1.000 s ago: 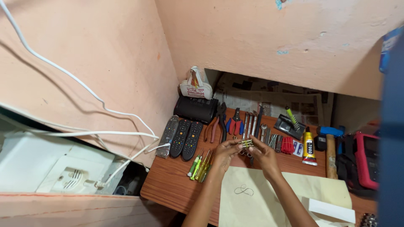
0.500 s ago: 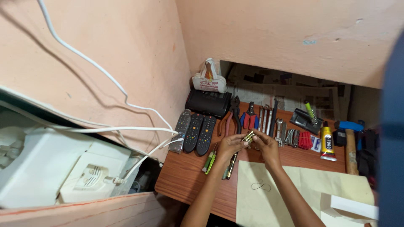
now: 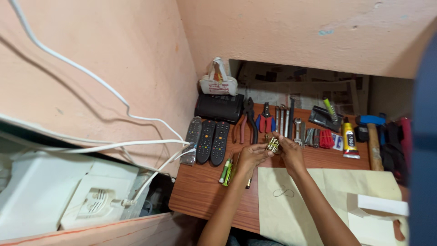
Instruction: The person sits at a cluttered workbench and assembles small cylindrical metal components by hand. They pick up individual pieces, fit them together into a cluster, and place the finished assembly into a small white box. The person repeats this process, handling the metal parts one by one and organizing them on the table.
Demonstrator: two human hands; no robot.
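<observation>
My left hand (image 3: 251,155) and my right hand (image 3: 289,151) meet above the wooden table (image 3: 200,193), both pinching a small bundle of gold-coloured batteries (image 3: 273,144) between the fingertips. Below my left hand lie green batteries (image 3: 226,171) and a dark thin tool, partly hidden by the hand. Three remote controls (image 3: 207,141) lie side by side to the left. Behind my hands runs a row of pliers (image 3: 246,124), cutters and metal tools (image 3: 284,120).
A glue tube (image 3: 349,142), a hammer (image 3: 372,139) and red items lie at the right. A black pouch (image 3: 220,107) sits in the corner. Beige paper with a scribble (image 3: 300,200) covers the near table. White cables (image 3: 100,148) run to a white box at left.
The view has shifted and drawn closer, so the table sits more to the right. My hands stay together on the battery bundle, held slightly farther from the green batteries.
</observation>
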